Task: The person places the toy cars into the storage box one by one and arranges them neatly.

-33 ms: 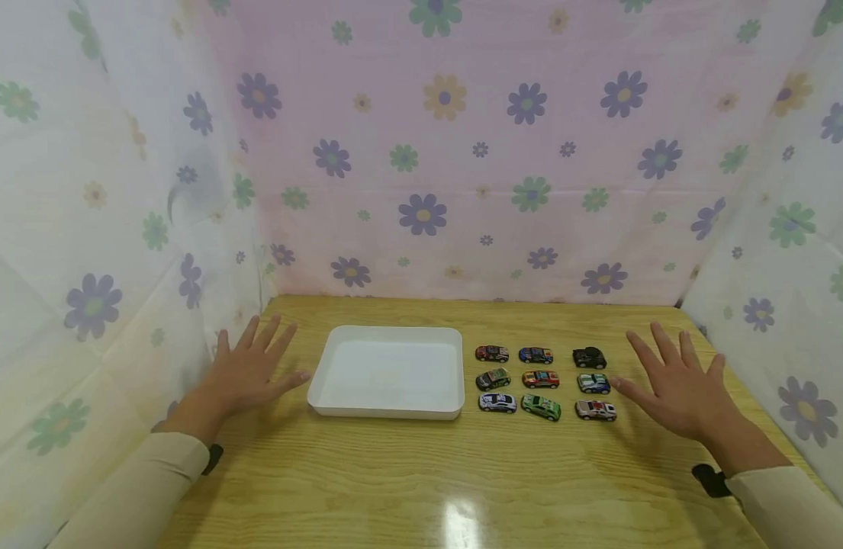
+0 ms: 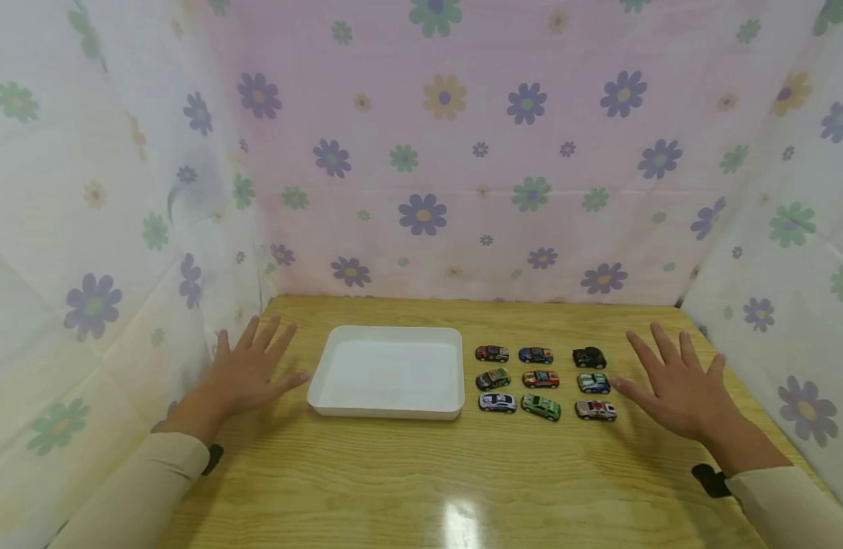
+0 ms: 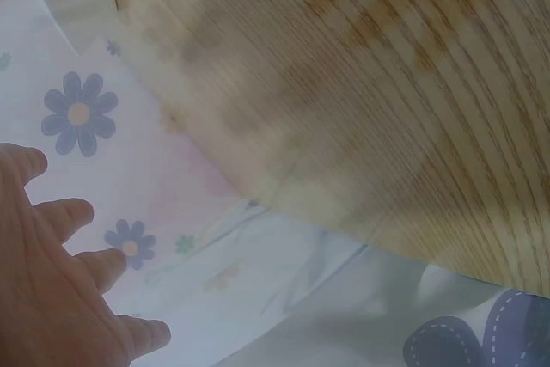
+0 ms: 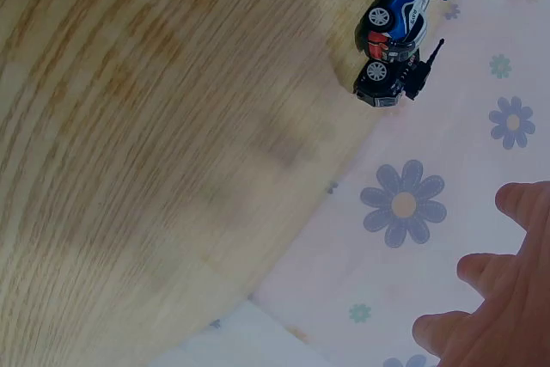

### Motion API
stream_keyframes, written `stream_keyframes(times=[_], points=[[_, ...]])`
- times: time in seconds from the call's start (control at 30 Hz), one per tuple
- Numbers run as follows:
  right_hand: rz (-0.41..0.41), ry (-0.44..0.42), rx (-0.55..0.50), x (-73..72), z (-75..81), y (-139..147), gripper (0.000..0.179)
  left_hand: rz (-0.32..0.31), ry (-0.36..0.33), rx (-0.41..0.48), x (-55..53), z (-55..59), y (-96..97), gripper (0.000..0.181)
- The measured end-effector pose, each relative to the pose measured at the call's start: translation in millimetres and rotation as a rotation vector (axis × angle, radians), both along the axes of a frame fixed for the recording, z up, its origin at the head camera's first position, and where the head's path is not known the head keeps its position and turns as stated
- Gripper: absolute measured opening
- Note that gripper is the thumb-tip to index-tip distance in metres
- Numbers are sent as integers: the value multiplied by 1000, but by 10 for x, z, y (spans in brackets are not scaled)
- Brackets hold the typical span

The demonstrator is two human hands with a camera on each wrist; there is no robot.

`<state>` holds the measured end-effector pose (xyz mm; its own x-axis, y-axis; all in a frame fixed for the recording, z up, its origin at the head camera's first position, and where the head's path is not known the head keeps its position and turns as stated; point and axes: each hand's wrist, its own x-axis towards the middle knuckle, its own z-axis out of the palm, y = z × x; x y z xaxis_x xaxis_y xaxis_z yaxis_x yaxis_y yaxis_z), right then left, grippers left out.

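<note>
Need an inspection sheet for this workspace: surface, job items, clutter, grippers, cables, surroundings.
Surface: wood-grain tabletop, bright reflection near the front.
Job items: white tray left of nine toy cars, all upright in three rows of three; the right column stands farther apart, and the green car sits askew.
Clutter: nothing seen.
Grippers: bare hands, both spread open, holding nothing; left hand beside the tray, right hand beside the right column. Contact with the blue-white car: cannot tell.
Cables: nothing seen.
Surroundings: flowered cloth behind and on both sides.
</note>
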<state>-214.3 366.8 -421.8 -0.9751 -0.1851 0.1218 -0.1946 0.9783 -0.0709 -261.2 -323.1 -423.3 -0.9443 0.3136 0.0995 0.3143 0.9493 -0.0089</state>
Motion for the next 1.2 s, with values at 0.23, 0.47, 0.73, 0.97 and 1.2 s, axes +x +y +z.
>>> stream_keyframes(times=[0.23,0.47,0.73,0.97,1.2], points=[[-4,1,-4,-7,-10,6,91,-5,10,5,14,-16,-11,96],[5,16,-28,2,-40,-11,90,3,-54,216,6,-66,3,87],[52,96,-82,4,-62,-80,85,14,-164,573,-39,-184,65,80],[141,176,-159,-1,-72,-190,70,85,-292,906,-70,-317,152,86],[189,228,-187,-40,-110,-322,62,143,-350,1092,-78,-359,245,86]])
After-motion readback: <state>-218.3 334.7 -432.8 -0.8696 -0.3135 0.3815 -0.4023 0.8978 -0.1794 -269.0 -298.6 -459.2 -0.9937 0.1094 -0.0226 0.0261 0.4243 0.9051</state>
